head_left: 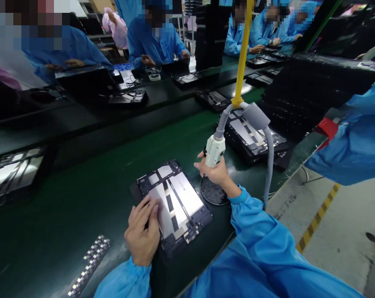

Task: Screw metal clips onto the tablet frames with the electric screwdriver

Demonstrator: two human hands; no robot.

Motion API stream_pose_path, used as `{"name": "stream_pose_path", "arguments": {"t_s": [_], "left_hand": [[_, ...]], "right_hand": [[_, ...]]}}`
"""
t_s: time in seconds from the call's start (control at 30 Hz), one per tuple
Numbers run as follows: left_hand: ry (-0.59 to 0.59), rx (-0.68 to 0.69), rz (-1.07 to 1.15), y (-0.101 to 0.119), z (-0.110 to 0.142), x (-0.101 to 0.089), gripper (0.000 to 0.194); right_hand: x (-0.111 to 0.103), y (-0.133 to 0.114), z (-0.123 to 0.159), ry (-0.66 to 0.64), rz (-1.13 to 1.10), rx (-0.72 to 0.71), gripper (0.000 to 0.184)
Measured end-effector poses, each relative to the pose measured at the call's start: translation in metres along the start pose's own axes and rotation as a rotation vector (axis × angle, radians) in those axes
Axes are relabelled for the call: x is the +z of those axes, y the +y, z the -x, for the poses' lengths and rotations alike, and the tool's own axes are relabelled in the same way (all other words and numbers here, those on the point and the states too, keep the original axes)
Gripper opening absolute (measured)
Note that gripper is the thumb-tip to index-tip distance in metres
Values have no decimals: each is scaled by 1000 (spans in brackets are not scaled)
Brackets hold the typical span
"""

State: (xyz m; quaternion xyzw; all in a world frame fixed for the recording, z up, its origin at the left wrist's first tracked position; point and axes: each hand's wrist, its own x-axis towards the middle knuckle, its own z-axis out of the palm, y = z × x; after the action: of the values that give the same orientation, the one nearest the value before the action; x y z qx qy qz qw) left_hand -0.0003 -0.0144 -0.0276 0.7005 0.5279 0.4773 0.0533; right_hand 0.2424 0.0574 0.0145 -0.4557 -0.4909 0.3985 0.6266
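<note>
An opened tablet back (177, 198) with silver plates lies in a black tray on the green belt (82, 194) in front of me. My left hand (143, 231) rests flat on its near left corner, fingers stretched out. My right hand (216, 171) is closed round a white electric screwdriver (214, 151) that hangs from a grey hose and a yellow cord (243, 54). The tool stands to the right of the tablet, above a round black screw dish (212, 192).
A strip of small parts (89, 260) lies near my left sleeve. More trays with tablets (252, 138) sit further along the belt, beside a stack of black trays (302, 93). People in blue coats work across the belt. A co-worker's blue sleeve (354, 140) is at right.
</note>
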Motion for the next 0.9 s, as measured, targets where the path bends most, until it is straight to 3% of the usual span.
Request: {"name": "stream_pose_path", "arguments": {"t_s": [0.03, 0.1, 0.2, 0.37, 0.47, 0.6, 0.7, 0.83, 0.9], "left_hand": [[44, 23, 3, 2, -1, -2, 19], [67, -67, -11, 7, -3, -12, 27], [-29, -302, -65, 10, -9, -34, 33], [-159, -365, -54, -5, -21, -62, 33], [-227, -578, 145, -14, -23, -64, 39], [-352, -861, 423, -17, -28, -50, 42], [-435, -824, 427, -22, -33, -38, 36], [-370, -534, 238, -33, -38, -28, 21], [-347, -461, 169, -36, -41, -25, 16]], "right_hand": [[0, 1, 0, 0, 15, -4, 21], [1, 2, 1, -6, 36, -12, 23], [1, 6, 2, -39, 18, -26, 30], [1, -6, 7, 21, 31, -82, 34], [7, -24, 12, 63, 0, -159, 33], [26, -40, 21, -82, -109, -149, 38], [47, -45, 27, -185, -117, -125, 39], [78, -51, 29, -305, -115, -100, 38], [95, -53, 28, -337, -119, -85, 38]]}}
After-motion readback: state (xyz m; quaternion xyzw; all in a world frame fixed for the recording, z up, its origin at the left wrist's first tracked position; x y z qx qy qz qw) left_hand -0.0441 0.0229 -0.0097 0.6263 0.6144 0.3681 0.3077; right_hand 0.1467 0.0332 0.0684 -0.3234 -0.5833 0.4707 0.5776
